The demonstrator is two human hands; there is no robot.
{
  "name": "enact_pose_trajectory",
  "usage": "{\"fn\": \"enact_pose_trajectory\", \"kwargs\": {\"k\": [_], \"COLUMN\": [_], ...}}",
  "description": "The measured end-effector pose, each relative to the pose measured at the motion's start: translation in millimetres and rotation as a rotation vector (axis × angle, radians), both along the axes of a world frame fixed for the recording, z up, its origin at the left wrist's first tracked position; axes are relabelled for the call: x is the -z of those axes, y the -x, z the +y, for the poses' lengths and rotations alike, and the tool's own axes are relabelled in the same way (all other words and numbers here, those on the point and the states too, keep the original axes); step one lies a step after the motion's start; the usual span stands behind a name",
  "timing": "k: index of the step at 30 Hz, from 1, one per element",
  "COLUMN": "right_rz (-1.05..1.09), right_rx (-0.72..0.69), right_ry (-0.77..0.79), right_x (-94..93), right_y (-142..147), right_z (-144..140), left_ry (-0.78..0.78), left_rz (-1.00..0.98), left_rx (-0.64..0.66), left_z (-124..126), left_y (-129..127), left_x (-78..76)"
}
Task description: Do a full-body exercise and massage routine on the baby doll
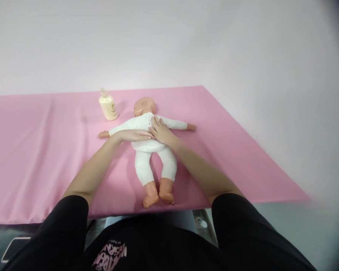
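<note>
A baby doll [143,123] with a white cloth body lies on the pink table cover, its arms spread and its feet toward me. My left hand [136,135] rests flat across the doll's middle, fingers stretched to the right. Higher up on the torso, my right hand [161,130] lies with its fingers out and pointing up and to the left. The fingertips of my left hand meet or nearly meet the right hand's edge. Neither hand grips anything. Part of the doll's torso is hidden under both hands.
A pump bottle [108,107] of pale yellow liquid stands beyond the doll's left-hand arm. The pink cover [59,158] spreads over the table up to a white wall [169,45]. At the lower left, a phone [15,249] lies on a dark surface.
</note>
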State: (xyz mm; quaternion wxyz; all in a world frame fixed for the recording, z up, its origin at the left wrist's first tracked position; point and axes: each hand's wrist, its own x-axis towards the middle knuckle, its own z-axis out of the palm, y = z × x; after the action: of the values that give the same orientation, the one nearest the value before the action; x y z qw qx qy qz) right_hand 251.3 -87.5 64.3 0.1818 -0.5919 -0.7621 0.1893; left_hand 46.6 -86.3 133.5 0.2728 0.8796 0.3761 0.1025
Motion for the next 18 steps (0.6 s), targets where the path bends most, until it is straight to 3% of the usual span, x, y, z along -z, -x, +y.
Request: {"fn": "enact_pose_trajectory", "kwargs": {"k": [10, 14, 18], "right_rz": [-0.023, -0.093, -0.119], "right_rx": [0.012, 0.047, 0.088], "right_ry": [-0.021, -0.044, -0.062], "right_x": [3.3, 4.5, 8.8], "right_y": [0.6, 6.8, 20.9], "right_z": [1.3, -3.8, -15.4], "left_ry": [0.123, 0.062, -0.109], "left_rz": [-0.063, -0.198, -0.261], "left_rx": [0.103, -0.035, -0.158], "left_z": [6.4, 13.6, 20.9], "left_y": [-4.9, -7.5, -9.6], "left_x": [6.2, 16.8, 31.7]}}
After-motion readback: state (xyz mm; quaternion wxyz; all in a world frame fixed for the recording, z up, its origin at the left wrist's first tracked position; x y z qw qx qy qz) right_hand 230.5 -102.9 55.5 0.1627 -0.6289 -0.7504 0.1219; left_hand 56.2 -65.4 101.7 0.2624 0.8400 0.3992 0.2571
